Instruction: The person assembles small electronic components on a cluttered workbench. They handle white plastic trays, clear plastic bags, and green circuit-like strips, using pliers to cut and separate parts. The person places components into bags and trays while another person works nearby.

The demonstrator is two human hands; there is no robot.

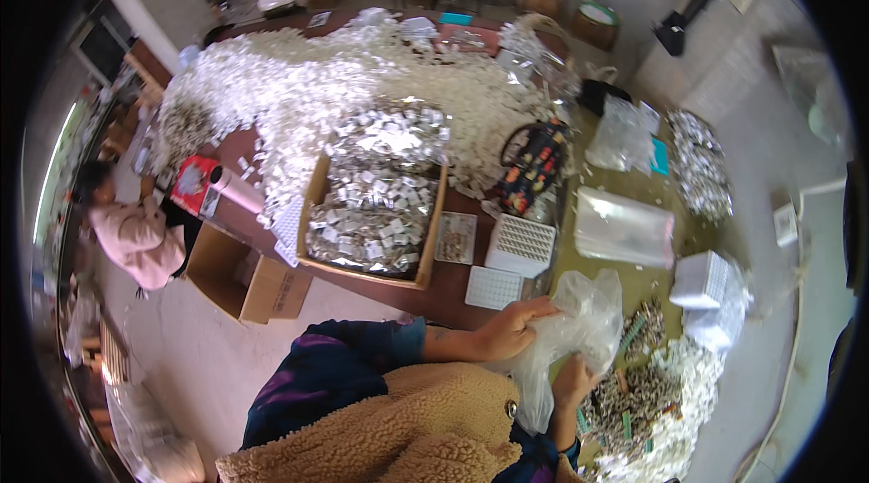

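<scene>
A clear plastic bag (579, 315) is stretched between my two hands, crumpled and hanging partly down in front of me. My left hand (511, 329) pinches its left upper side. Lower and to the right, my right hand (574, 382) grips the bag's lower side. Whether anything is inside the bag I cannot make out. Just beyond the bag lies a stack of clear flat plastic sleeves (625, 228). To the right of my right hand is a heap of small brownish metallic pieces (638, 392) beside a spread of small white pieces (695, 383).
A cardboard box (436, 234) full of packed small pieces stands on the table before a large white heap (299, 76). White trays (520, 243) and a patterned bag (534, 166) sit to its right. An open carton (272, 288) and a seated person (136, 234) are at left.
</scene>
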